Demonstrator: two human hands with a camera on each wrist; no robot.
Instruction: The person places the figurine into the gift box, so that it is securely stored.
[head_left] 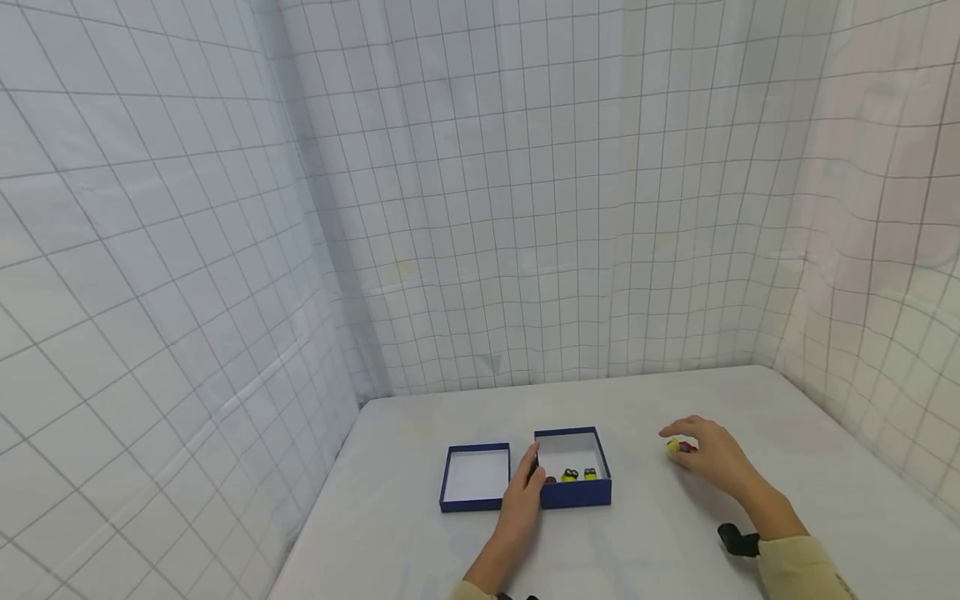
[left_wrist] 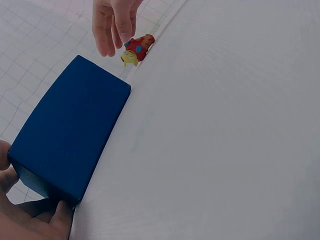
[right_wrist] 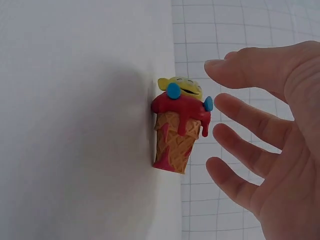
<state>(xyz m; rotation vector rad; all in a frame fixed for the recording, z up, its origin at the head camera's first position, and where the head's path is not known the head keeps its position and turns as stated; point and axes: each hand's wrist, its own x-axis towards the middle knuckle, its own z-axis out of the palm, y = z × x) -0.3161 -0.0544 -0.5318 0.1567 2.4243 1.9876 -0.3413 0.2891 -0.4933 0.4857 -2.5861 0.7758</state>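
Observation:
A small toy figure (right_wrist: 177, 125), a waffle cone with dripping red topping, blue discs and a yellow head, lies on its side on the white table. My right hand (head_left: 708, 454) is over it with fingers spread; in the right wrist view they are loosely bent and apart from the toy. My left hand (head_left: 521, 496) grips the left side of an open dark blue box (head_left: 576, 496) at its near corner. Inside the box, along its near wall, are two yellow-and-black toys (head_left: 570, 476) and a brown round thing (head_left: 551, 480), partly hidden.
A shallow blue-rimmed lid (head_left: 476, 505) with a white inside lies just left of the box. Hanging white sheets with a grid pattern (head_left: 480, 208) close off the back and both sides of the table (head_left: 622, 550).

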